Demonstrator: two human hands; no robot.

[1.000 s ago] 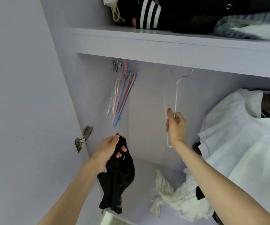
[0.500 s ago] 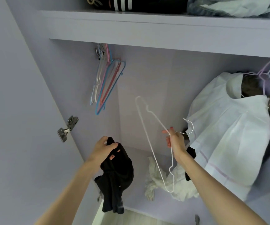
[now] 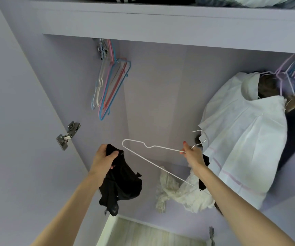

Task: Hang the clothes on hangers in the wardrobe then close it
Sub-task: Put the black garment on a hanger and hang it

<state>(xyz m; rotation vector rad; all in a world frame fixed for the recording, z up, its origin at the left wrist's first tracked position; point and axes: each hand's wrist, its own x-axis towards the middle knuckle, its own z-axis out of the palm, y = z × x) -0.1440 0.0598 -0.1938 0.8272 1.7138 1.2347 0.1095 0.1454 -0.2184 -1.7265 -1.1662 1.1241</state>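
Left hand grips bunched black fabric garment left of centre, right hand pinches thin white wire hanger near its hook; best find the garment's opening, then thread the hanger's far-left shoulder in.

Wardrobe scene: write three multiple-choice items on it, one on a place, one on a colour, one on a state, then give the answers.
1. Where does the bunch of empty coloured hangers hang?
A. upper left, inside the wardrobe
B. on the top shelf
C. on the floor

2. What colour is the garment in the left hand?
A. white
B. black
C. pink

3. What is the state of the white wire hanger in the right hand?
A. hooked on the rail
B. carrying a shirt
C. bare, held near its hook

Answers:
1 A, they dangle beside the left wall.
2 B, the cloth is dark throughout.
3 C, nothing is draped on it and the fingers pinch its neck.
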